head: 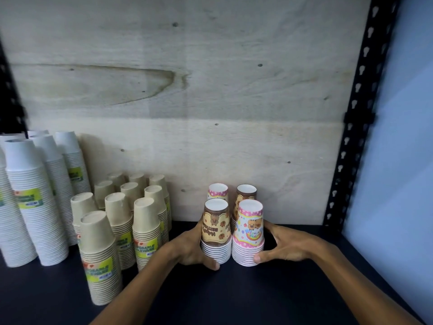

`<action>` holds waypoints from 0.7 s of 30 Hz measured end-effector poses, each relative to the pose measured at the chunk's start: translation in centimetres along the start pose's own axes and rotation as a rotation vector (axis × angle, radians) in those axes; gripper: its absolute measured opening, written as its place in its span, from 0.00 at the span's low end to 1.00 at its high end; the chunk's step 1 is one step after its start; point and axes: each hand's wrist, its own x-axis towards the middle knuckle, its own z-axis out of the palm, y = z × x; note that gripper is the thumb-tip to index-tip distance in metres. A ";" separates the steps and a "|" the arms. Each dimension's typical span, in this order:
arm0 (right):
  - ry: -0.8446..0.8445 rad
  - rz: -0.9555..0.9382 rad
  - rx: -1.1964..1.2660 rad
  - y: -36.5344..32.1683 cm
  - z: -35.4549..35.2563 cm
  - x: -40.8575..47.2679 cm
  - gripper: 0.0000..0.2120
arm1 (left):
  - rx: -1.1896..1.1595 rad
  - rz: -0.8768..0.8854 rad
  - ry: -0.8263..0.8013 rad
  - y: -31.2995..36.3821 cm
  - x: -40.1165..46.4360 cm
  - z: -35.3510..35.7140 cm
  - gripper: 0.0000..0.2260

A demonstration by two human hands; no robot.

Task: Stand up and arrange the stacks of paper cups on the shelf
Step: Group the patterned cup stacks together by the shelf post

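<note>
Four printed cup stacks [233,221] stand upside down in a tight square on the dark shelf [281,289], near its back board. Your left hand [191,248] curls round the brown front stack [216,231]; your right hand [281,246] pinches the pink front stack [249,233]. Risk: uneven squeezing could tilt one pair into the kraft stacks [121,219] alongside. Tall white stacks [35,198] are cut off at left. Rear printed stacks are mostly hidden; lettering is blurred.
</note>
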 end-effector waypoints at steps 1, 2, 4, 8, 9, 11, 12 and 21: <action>0.001 0.008 -0.001 0.0 0.0 0.0 0.53 | -0.002 -0.004 0.003 0.1 -0.1 0.0 0.53; 0.004 0.015 -0.003 0.0 0.0 -0.1 0.53 | 0.001 -0.007 0.006 0.1 -0.1 0.0 0.54; 0.007 0.025 -0.008 -0.1 0.0 -0.2 0.53 | 0.013 -0.008 0.016 0.2 -0.3 -0.1 0.56; 0.025 0.050 -0.026 -0.3 -0.3 -1.1 0.60 | 0.069 -0.020 0.008 0.6 -0.8 -0.9 0.61; 0.039 0.068 -0.042 -0.3 -0.5 -1.4 0.62 | 0.085 -0.029 0.006 0.9 -1.0 -1.3 0.63; 0.068 0.122 -0.081 -0.5 -1.2 -2.2 0.67 | 0.127 -0.062 0.012 1.5 -1.4 -2.1 0.69; 0.080 0.149 -0.093 -0.9 -1.6 -2.6 0.68 | 0.138 -0.075 0.017 1.8 -1.6 -2.4 0.70; 0.163 0.228 -0.157 -6.6 -3.1 -7.5 0.61 | 0.164 -0.071 0.080 4.7 -6.0 -4.0 0.66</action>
